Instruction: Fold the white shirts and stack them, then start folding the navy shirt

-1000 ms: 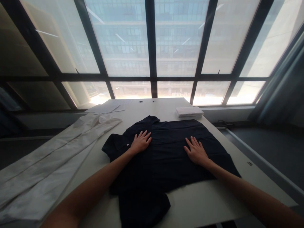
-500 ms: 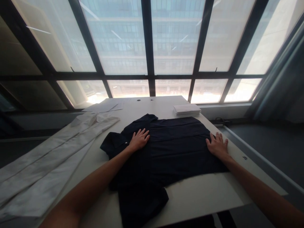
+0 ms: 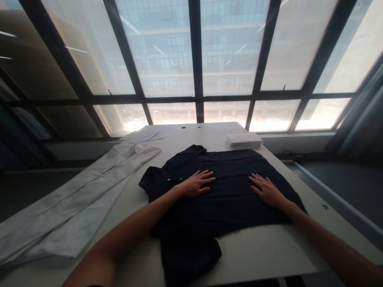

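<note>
A dark navy short-sleeved shirt (image 3: 236,207) lies spread on the white table (image 3: 257,247), its collar toward the left and its hem toward the right. Small white buttons show near the collar. My left hand (image 3: 196,184) rests flat on the upper body of the shirt, fingers apart and pointing right. On the lower half, my right hand (image 3: 266,190) also lies flat with its fingers spread, pointing left. Neither hand grips the cloth. One sleeve reaches toward the table's near edge; the other points to the far side.
A long white garment (image 3: 80,199) lies along the table's left side, with white sheets (image 3: 143,134) beyond it. A folded white stack (image 3: 244,140) sits at the far right. Large framed windows (image 3: 167,48) rise behind the table; a curtain (image 3: 359,119) hangs right.
My hands have come closer together on the shirt: the right slid left from the hem area, the left moved right from near the collar. The view shifted slightly left.
</note>
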The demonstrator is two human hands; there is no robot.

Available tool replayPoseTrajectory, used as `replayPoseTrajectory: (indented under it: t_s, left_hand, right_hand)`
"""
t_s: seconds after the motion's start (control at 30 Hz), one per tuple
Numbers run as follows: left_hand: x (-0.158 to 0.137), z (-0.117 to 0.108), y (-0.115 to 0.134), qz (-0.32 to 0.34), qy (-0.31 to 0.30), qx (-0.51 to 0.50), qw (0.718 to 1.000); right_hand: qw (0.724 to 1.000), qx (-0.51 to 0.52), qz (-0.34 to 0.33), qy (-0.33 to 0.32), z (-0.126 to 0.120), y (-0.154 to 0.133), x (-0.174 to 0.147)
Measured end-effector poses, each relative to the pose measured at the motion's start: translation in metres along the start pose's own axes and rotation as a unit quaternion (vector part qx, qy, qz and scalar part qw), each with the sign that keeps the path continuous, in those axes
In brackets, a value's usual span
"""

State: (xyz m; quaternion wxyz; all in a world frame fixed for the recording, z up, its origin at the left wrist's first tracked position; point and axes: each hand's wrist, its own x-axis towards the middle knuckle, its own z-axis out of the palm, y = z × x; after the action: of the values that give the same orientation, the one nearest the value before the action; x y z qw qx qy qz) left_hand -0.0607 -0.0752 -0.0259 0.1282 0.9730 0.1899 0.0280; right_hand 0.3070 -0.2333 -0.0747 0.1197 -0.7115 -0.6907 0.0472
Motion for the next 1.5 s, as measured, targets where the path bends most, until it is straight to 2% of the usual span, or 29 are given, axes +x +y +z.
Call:
replayPoseTrajectory:
  t_s: [0.1, 0.3, 0.53, 0.63, 0.83, 0.9, 1.0, 1.1, 1.17, 1.33, 1.5]
  left_hand:
    - [0.000, -0.001, -0.005, 0.017, -0.019, -0.011, 1.000]
    - [-0.003, -0.007, -0.005, 0.093, -0.040, -0.047, 0.994]
    - [-0.011, -0.010, 0.004, 0.060, -0.066, -0.013, 0.996]
    - [-0.036, -0.011, 0.003, 0.049, -0.070, -0.018, 0.996]
    - [-0.109, -0.010, -0.002, -0.006, -0.058, -0.013, 0.998]
    - [-0.130, -0.008, 0.001, -0.022, -0.051, -0.013, 0.998]
    - [-0.156, -0.006, 0.013, -0.030, -0.039, -0.023, 0.999]
    - [-0.177, -0.004, 0.028, -0.026, -0.034, -0.033, 0.999]
    - [-0.187, -0.004, 0.038, -0.027, -0.032, -0.038, 0.998]
    - [-0.210, -0.008, 0.051, -0.045, -0.029, -0.040, 0.998]
    - [-0.229, -0.014, 0.066, -0.039, -0.018, -0.052, 0.998]
  right_hand:
    - [1.000, 0.005, -0.001, 0.001, -0.001, 0.003, 0.000]
    - [1.000, 0.013, -0.003, 0.012, 0.001, 0.004, 0.000]
    - [1.000, -0.004, -0.004, 0.029, 0.003, 0.001, -0.002]
    - [0.999, -0.012, -0.005, 0.042, 0.005, 0.001, -0.002]
    - [0.997, -0.012, -0.014, 0.078, 0.011, -0.007, -0.001]
    - [0.995, 0.009, -0.058, 0.086, 0.009, -0.020, -0.003]
    - [0.977, 0.086, -0.191, 0.050, 0.000, -0.055, -0.011]
    - [0.931, 0.149, -0.332, -0.037, -0.012, -0.099, -0.023]
    - [0.901, 0.162, -0.393, -0.084, -0.018, -0.126, -0.029]
    - [0.848, 0.158, -0.488, -0.133, -0.020, -0.166, -0.036]
    - [0.824, 0.155, -0.539, -0.081, -0.010, -0.185, -0.043]
